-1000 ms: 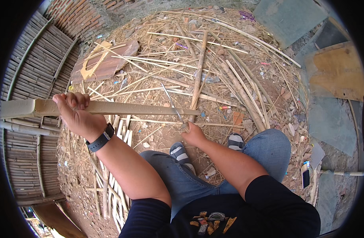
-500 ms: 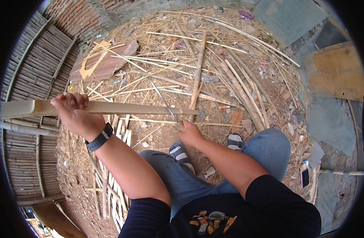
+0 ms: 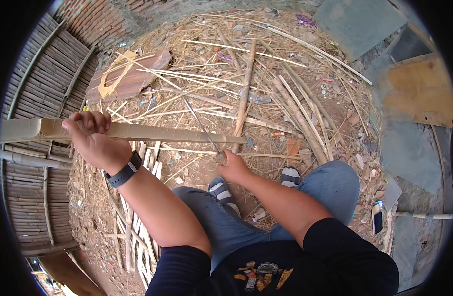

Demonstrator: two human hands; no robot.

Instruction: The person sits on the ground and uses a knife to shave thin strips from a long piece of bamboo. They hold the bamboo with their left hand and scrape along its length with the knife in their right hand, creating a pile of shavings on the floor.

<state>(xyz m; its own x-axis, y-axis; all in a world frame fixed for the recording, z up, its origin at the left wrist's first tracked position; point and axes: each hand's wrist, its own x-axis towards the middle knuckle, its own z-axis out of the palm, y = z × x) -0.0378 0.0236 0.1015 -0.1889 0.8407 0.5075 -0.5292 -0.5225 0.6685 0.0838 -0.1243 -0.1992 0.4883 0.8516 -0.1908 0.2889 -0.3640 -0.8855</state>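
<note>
A long, pale bamboo piece runs almost level from the left edge of the frame to just past its centre, tapering toward its right end. At centre left, the left hand is closed around it, fingers curled over its upper edge and thumb toward the left; a dark watch circles that wrist. Near the middle of the frame, the right hand is wrapped about the handle of a knife, whose thin blade slants to the upper left and crosses the bamboo near its narrow end; whether the edge bites in or merely lies against it is hard to tell at this size. Below the bamboo, at lower left of centre, lies a bundle of pale strips, with more strips scattered over the littered ground in the upper middle, where a brown pole lies steeply aslant. A reddish-brown board rests at upper left, beside a wall of slender canes. A phone lies at lower right.
</note>
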